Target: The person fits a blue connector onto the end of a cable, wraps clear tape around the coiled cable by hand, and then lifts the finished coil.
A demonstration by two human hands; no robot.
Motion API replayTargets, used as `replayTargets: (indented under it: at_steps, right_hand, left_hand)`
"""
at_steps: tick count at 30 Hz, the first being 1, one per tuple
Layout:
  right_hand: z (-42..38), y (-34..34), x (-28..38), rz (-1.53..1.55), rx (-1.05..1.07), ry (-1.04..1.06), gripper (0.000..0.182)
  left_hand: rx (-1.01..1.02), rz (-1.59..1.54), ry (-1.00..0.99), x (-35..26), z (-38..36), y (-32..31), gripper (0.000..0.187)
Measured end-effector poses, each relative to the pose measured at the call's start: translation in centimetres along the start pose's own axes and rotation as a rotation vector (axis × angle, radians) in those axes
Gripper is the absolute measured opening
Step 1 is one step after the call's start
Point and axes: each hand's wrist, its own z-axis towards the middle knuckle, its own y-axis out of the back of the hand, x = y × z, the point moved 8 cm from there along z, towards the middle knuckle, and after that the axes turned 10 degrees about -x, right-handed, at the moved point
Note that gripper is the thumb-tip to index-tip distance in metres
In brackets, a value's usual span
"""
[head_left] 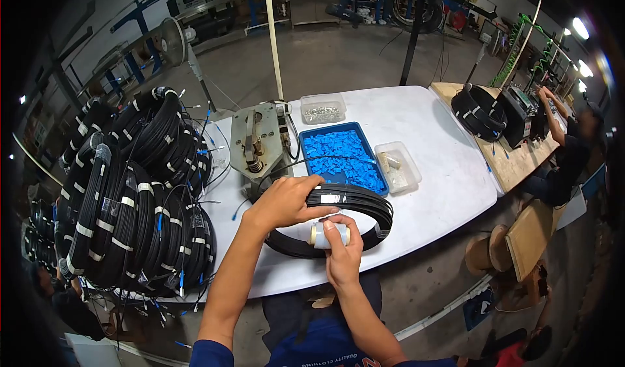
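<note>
The right hand [342, 253], nearest the camera, has its fingers curled around a small roll of white tape [327, 235], thumb pressed across the roll's front, held up against the near side of a coil of black cable [345, 220]. The left hand [286, 201] lies over the top of the same coil, fingers bent down across the bundled strands and gripping them, just beside a white band [330, 198] already wrapped around the coil. The coil is a flat ring of many thin black turns, glossy, resting on the near edge of the white table [430, 191], with one loose strand running off toward the back.

Behind the coil stands a blue tray [342, 153] filled with small blue parts, flanked by a clear box [398, 165] on its right and another clear box of metal pieces [323, 108] farther back. A metal winding fixture [258, 142] sits left of the tray. On the table's left end a stack of finished black coils [137, 191] stands banded with white tape, blue connector tips hanging out. At a wooden bench to the far right, another person [569, 152] works beside a black coil [478, 110].
</note>
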Motion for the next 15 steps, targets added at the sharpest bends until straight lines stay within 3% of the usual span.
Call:
replayTargets:
  at_steps: [4, 6, 7, 11, 15]
  right_hand:
    - [3.4, 1.9, -2.2, -0.221, 0.179, 0.125, 0.037]
    - [4.7, 1.1, -1.3, -0.296, 0.306, 0.294, 0.038]
    - [5.2, 0.7, -1.6, -0.271, 0.403, 0.225, 0.037]
    - [6.6, 1.4, -2.6, -0.312, 0.413, 0.343, 0.039]
    - [4.9, 1.1, -1.9, -0.241, 0.387, 0.148, 0.034]
  left_hand:
    - [0.077, -0.060, 0.024, 0.0, 0.0, 0.3, 0.050]
    - [0.138, -0.137, 0.008, -0.2, -0.4, 0.3, 0.047]
    - [0.163, -0.150, 0.015, -0.3, -0.6, 0.3, 0.046]
    - [0.181, -0.132, -0.005, -0.9, -1.1, 0.6, 0.048]
    - [0.153, -0.125, 0.002, -0.1, -1.2, 0.8, 0.050]
